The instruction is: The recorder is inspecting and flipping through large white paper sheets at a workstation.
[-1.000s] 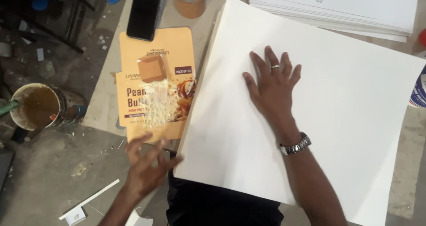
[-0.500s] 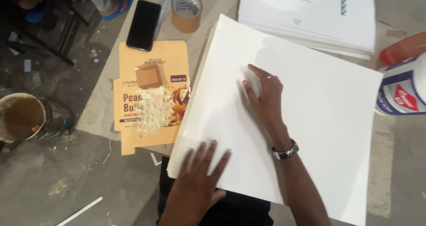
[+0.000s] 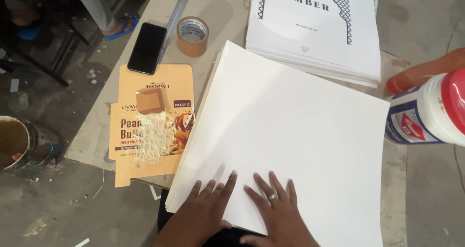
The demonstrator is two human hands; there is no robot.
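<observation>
Two hands (image 3: 242, 210), one white board stack (image 3: 290, 130), one printed sheet pile (image 3: 315, 29), one tape roll (image 3: 193, 36), one black phone (image 3: 147, 48), one steel ruler (image 3: 175, 20), one flattened orange carton (image 3: 150, 126), one glue bottle (image 3: 426, 113), one tin (image 3: 24, 143).

Sheet (image 3: 290, 130) centre free; glue jar (image 3: 426, 112) right, tape roll (image 3: 192, 35) left.
</observation>
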